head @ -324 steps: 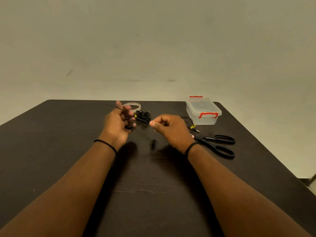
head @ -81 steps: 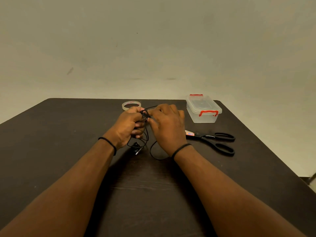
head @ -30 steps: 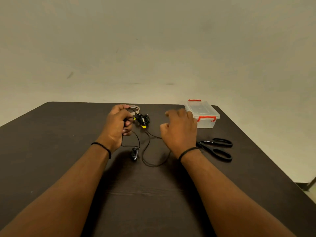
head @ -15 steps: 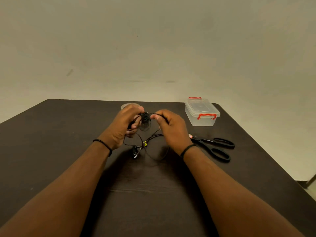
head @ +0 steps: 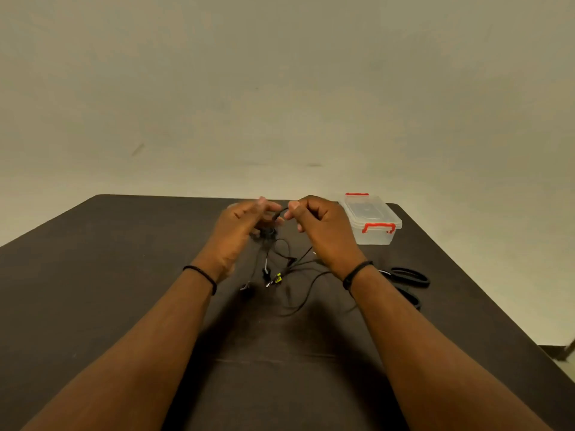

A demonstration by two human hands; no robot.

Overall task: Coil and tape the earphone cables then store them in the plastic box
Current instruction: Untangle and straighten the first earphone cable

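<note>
Both hands are raised over the dark surface (head: 93,290), working one earphone cable (head: 281,262). The right hand (head: 323,231) pinches a strand between thumb and forefinger, the other fingers (head: 303,227) curled in. The left hand (head: 236,231) holds a small dark bundle of the cable under its fingers (head: 264,204); how tightly they close on it I cannot tell for certain, as the hand is motion-blurred, but the bundle hangs from that grip.

Change over the last half second: the hands have lifted slightly and drawn a short span of cable taut between the two sets of fingertips, where just before they were closed together on the bundle. A second ago the right hand was open and off the cable; it has since retaken a strand. Judged from this, another wrap is being fed onto the coil.

Below the fingers, much cable lies loose: loops trail down to the surface, with a yellow-marked plug (head: 277,279) and an earbud (head: 245,287) resting near the wrists. Coiling looks well short of done.

The clear plastic box (head: 370,225), red clips, lid on, stands right of the right-hand fingers, apart from them. Black scissors (head: 407,279) lie beside the right wrist. The tape roll, seen earlier beyond the left fingers, is now hidden behind them. Taping and storing not yet begun.
</note>
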